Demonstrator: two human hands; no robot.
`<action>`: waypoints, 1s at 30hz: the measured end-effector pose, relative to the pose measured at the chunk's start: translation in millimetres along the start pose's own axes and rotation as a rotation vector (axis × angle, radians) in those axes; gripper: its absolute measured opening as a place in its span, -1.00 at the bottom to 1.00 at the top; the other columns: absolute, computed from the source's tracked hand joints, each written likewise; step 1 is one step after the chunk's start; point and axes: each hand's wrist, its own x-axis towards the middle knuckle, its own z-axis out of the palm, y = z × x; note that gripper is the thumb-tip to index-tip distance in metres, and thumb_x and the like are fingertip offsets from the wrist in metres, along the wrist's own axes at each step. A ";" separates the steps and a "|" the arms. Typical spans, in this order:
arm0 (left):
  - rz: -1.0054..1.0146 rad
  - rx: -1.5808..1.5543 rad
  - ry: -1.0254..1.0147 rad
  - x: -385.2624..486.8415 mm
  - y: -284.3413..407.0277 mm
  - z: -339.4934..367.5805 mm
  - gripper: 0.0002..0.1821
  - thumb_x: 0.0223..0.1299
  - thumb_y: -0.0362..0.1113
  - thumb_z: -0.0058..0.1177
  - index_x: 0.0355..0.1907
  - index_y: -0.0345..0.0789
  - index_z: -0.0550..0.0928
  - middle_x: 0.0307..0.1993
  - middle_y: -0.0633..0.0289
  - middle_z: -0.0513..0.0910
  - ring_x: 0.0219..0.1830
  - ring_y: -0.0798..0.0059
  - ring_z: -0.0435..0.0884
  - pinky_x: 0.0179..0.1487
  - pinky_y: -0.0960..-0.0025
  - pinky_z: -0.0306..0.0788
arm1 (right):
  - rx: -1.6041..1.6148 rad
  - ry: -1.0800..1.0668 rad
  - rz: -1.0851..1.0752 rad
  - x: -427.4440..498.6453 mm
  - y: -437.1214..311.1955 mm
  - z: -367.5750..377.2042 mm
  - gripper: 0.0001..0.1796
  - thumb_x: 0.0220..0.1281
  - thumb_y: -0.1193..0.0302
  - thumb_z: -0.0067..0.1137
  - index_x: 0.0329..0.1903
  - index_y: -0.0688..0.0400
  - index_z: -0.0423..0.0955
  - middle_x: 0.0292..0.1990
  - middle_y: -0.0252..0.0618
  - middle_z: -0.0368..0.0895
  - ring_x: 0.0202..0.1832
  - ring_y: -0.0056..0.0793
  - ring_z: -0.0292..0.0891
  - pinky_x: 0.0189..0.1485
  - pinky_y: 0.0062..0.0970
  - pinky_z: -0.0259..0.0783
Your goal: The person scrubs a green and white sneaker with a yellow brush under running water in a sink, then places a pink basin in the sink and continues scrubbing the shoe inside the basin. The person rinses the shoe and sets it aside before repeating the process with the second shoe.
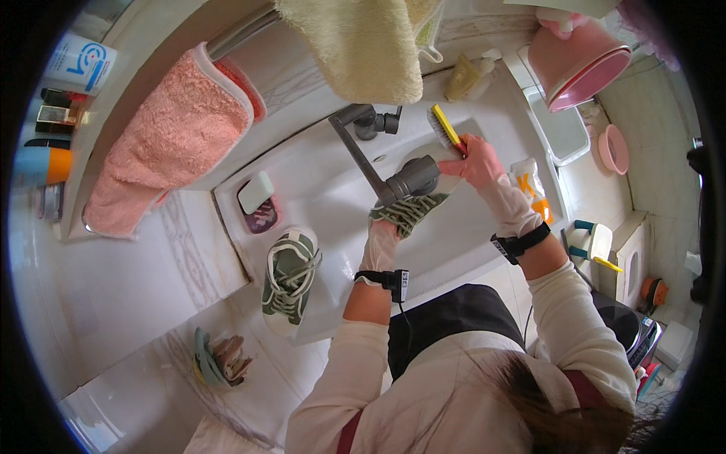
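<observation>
My left hand (381, 249), in a thin translucent glove, goes into the opening of a green sneaker (417, 210) with pale laces and holds it under the faucet. The dark grey swivel faucet (411, 179) hides part of the shoe, and my left fingers are out of sight. In my right hand (479, 164), in a pink-and-white glove, is a scrub brush (448, 127) with a yellow-and-red handle and pale bristles. That hand is beside the faucet head, near the toe of the shoe. A matching green sneaker (289, 281) rests on the left corner of the white sink (454, 241).
A soap dish (262, 218) with a pale bar sits on the sink's left ledge. Bottles (471, 76) stand behind the faucet. An orange-and-white packet (530, 187) lies on the right rim. Pink (170, 142) and cream (368, 51) towels hang over the back.
</observation>
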 end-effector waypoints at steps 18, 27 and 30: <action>-0.138 -0.187 0.084 1.0 -13.1 -16.6 -0.52 0.40 -0.10 -0.22 0.25 -0.29 0.23 0.18 0.14 0.35 0.16 0.35 0.36 0.25 0.29 0.28 | -0.155 -0.087 0.028 -0.5 7.0 -8.5 -0.84 0.19 0.52 0.16 -0.30 0.30 0.36 -0.45 -0.40 0.32 -0.41 -0.56 0.42 -0.37 -0.52 0.38; -0.195 -0.172 0.070 4.2 -10.2 -21.8 -0.53 0.37 -0.07 -0.17 0.21 -0.31 0.30 0.12 0.13 0.42 0.09 0.32 0.43 0.18 0.28 0.35 | -0.025 -0.069 0.137 3.0 22.4 -5.7 -0.71 0.04 0.40 0.36 -0.37 0.22 0.37 -0.45 -0.47 0.23 -0.41 -0.61 0.21 -0.38 -0.51 0.26; -0.218 -0.168 0.087 2.1 -9.7 -26.5 -0.53 0.36 -0.06 -0.16 0.19 -0.31 0.32 0.09 0.12 0.44 0.06 0.31 0.45 0.16 0.28 0.37 | 0.045 -0.058 0.163 5.6 30.3 -7.8 -0.65 0.00 0.34 0.41 -0.36 0.24 0.39 -0.46 -0.45 0.28 -0.41 -0.60 0.21 -0.38 -0.49 0.27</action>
